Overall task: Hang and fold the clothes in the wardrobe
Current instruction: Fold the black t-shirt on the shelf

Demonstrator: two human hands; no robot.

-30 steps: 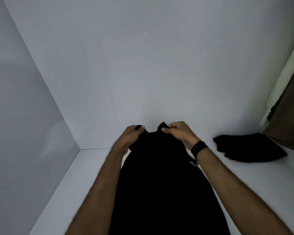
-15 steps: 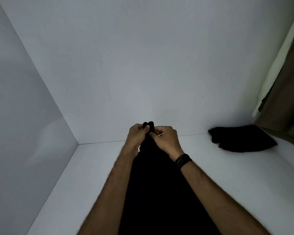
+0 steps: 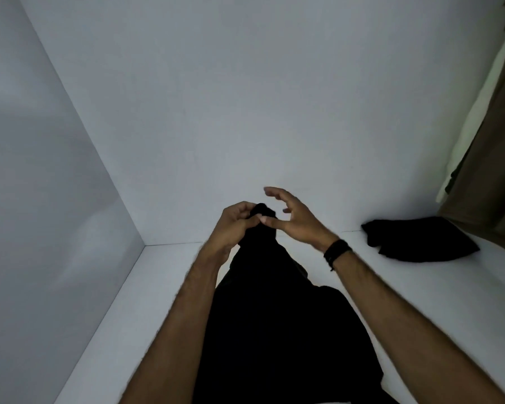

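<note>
cloth fills the middle of the view: a black garment (image 3: 277, 322) hangs bunched from the left hand (image 3: 235, 225), its top end gathered into a dark knot that pokes out above the knuckles. the left fingers (image 3: 245, 209) are curled tight and clamped on that gathered end, thumb pressed across the front of it. below the grip the fabric widens and drops down between the two forearms, covering much of the white shelf floor (image 3: 123, 325) toward the bottom edge; whether its lower part rests on the shelf or hangs in front of it cannot be told.

the right hand (image 3: 296, 220) sits just beside the left, at the same height. its fingers (image 3: 274, 192) are spread apart and hold nothing, the upper ones arched over the knot without touching it, while the thumb tip meets the left thumb at the front of the cloth. a black wristband (image 3: 336, 252) circles the right wrist.

well to the right, a second black garment (image 3: 417, 242) lies in a flattened heap on the shelf, close to the back wall (image 3: 245, 97). brown clothing (image 3: 493, 170) hangs at the far right edge, with a pale strip of fabric along its left side. the left side wall (image 3: 41, 199) is plain white.
</note>
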